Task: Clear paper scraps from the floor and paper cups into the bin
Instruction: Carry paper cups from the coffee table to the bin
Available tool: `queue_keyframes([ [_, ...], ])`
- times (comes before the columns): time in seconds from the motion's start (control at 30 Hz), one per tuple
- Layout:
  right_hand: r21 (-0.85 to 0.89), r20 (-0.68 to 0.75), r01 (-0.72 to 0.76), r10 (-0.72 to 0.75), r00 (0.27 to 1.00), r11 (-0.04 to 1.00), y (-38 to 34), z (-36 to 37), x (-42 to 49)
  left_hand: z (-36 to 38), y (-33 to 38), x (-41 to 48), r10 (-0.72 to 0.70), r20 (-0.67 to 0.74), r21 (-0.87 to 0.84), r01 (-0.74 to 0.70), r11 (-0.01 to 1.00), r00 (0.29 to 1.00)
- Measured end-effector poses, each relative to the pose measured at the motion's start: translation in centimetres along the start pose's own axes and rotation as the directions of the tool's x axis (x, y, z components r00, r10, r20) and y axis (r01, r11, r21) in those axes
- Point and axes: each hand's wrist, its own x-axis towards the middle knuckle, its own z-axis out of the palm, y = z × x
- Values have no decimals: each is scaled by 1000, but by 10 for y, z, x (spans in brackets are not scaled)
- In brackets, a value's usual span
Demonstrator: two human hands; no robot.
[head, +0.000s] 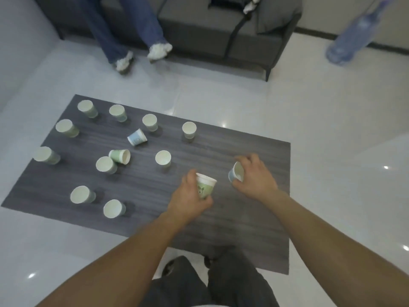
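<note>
1. Hands: both reach over the near right part of a dark grey, wood-grain rectangular table (254, 229), and each holds one cup.
2. Left hand (188, 198): thumb and fingers are curled round a white paper cup with green print (206, 186). The cup is tilted, with its open rim facing up and away from the wearer.
3. Right hand (256, 176): fingers are curled round a pale blue paper cup (235, 175). The cup is tipped sideways, with its rim facing the left hand. Whether its base touches the table cannot be told.
4. The two held cups are near each other but apart.
5. Ten upright paper cups (163, 157) stand spaced across the left and middle of the table, all well apart from both hands.
6. Two cups lie on their sides among them: a blue-printed paper cup (137, 137) and a green-printed paper cup (120, 156). The green one lies just beside an upright cup.
7. The table stands on a glossy white tiled floor (332, 120).
8. Beyond the table is a grey fabric sofa (199, 32), with a seated person's legs in blue jeans (141, 25) in front of it.
</note>
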Motion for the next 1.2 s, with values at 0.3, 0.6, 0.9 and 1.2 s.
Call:
queue_keyframes([
  [0.3,53,-162,-182,189,969,982,-38,17,-160,-32,-10,-90,273,132,101,-287,953,953],
  [0.6,227,-316,-511,559,767,829,24,34,-368,33,65,-193,496,395,180,-594,784,773],
  [0.9,437,-386,-663,792,473,608,103,67,-608,198,177,-362,677,580,59,-851,521,454],
  [1.2,586,-350,-756,932,90,293,139,128,-845,363,225,-577,674,737,-175,-952,251,43],
])
